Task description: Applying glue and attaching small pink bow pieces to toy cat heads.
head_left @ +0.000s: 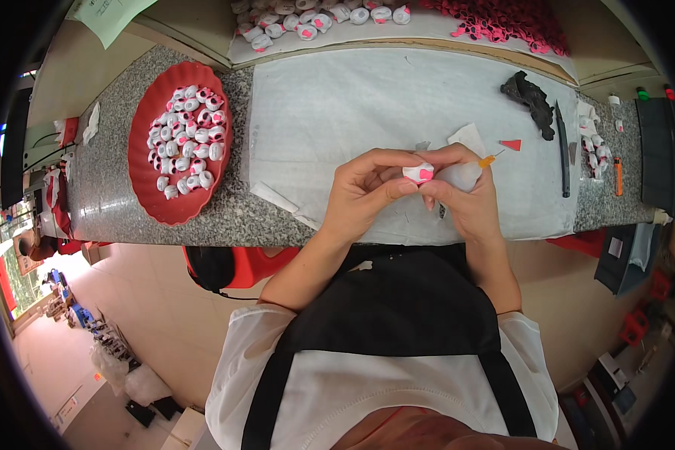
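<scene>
My left hand [361, 189] is closed, pinching a small white piece with pink patches [418, 173] between thumb and fingers. Close against it, my right hand [469, 206] also has its fingertips at this piece. Tucked in the right hand is a translucent squeeze bottle [461, 176], its orange needle tip [487, 161] pointing up and to the right. Both hands are held over the near part of a white sheet [322, 105] on the bench. To the right of the needle lies a small red cone-shaped cap [511, 145]. Behind the hands is a scrap of white paper [468, 137].
On the left stands a red scalloped tray [139, 161] holding many similar pieces. A shelf at the back carries white pieces [307, 31] and a pink heap [502, 22]. Crumpled black material [531, 101], dark tweezers [562, 161] and an orange marker [618, 177] lie at the right.
</scene>
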The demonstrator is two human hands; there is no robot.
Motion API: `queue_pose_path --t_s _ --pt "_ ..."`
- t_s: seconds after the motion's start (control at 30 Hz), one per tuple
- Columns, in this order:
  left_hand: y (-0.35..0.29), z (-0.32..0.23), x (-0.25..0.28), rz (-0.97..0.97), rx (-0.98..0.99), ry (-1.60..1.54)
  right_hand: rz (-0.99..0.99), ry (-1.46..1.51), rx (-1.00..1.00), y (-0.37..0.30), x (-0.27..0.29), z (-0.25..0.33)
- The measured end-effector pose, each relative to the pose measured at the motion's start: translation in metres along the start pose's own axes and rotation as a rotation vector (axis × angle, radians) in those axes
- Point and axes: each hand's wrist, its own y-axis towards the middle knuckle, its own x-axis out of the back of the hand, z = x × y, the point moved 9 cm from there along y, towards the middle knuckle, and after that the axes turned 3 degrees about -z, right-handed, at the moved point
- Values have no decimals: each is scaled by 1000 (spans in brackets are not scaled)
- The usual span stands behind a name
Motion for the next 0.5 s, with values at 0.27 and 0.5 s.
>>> queue_pose_path --t_s 0.27,0.5 --pt "-1 -3 -6 90 -29 20 -21 96 -35 -2 0 -3" --pt "-2 -1 -3 -26 -9 167 -64 49 -24 -4 2 0"
